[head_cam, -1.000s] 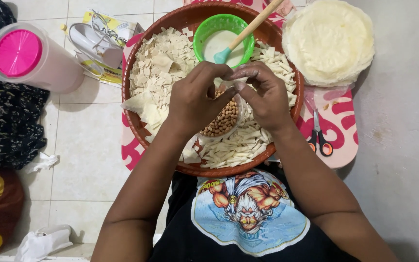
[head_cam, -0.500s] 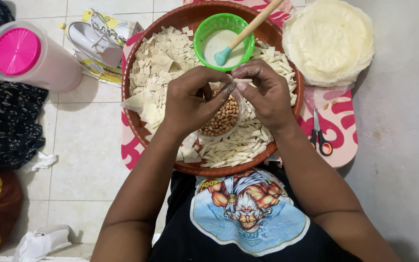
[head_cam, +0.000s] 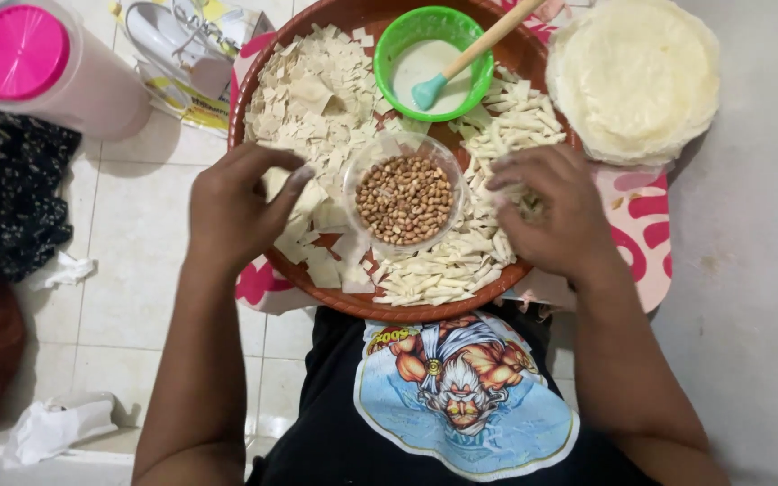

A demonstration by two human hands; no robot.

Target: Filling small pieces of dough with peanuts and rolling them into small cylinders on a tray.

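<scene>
Underneath, pale floor tiles (head_cam: 132, 243), brown tray (head_cam: 380, 310)

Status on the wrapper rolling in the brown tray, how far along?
Done: a pile of rolled pastry sticks fills the right side of the round brown tray. In hand: right hand rests on that pile; left hand reaches the flat cut wrapper squares. Left: many squares, the clear bowl of peanuts is full, round wrapper stack uncut.

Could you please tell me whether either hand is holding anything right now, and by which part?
It cannot be told: the left hand rests on the flat dough squares and the right hand on the rolled pieces, fingertips hidden.
</scene>
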